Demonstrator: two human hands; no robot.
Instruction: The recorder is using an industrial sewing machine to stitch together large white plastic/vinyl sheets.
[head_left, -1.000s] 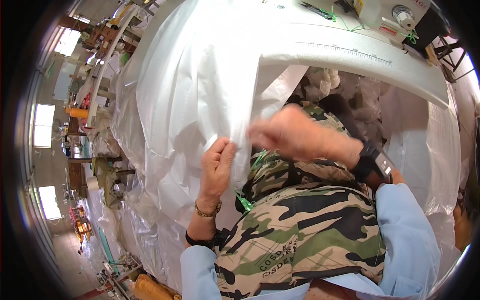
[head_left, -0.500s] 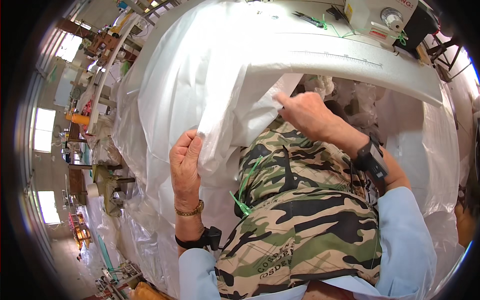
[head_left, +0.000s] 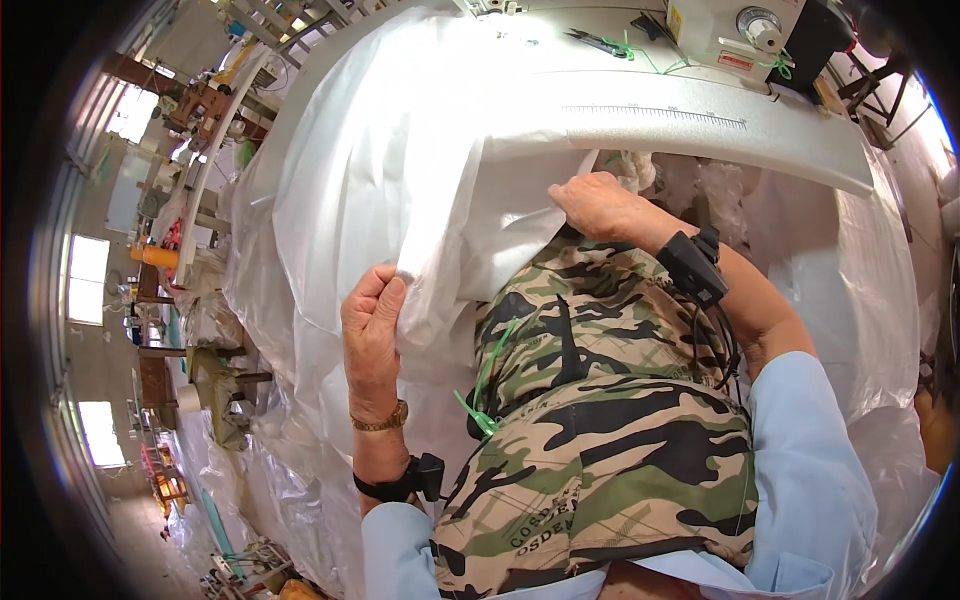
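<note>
Right hand (head_left: pixel 605 208) has shifted slightly since half a second ago, from an extended forefinger near the white plastic sheeting (head_left: pixel 350 195) to a curled grip at its edge; left hand (head_left: pixel 370 330) practically unchanged. Left: thumb pressed against bent fingers, pinching a fold of the sheeting. Right: thumb and forefinger closed on the sheeting's border, remaining fingers folded in. Sheeting position: spans the gap between the hands, rises beyond them onto the white sewing-machine table (head_left: pixel 790 142), and drapes in loose folds left of and below the left hand. Camouflage-print apron (head_left: pixel 640 440) lies below and between the hands, green tie (head_left: pixel 484 424) nearer the left one. Gold-coloured wristwatch (head_left: pixel 382 418) on the left wrist, black strapped device (head_left: pixel 428 475) behind it; second black device (head_left: pixel 692 268) at the right wrist. Beyond the right hand, along the table's front: ruler scale (head_left: pixel 655 112); farther up, black thread snips (head_left: pixel 598 43) beside green thread (head_left: pixel 626 47); up and to the right, white sewing-machine housing (head_left: pixel 705 30) with round knob (head_left: pixel 759 28)
</note>
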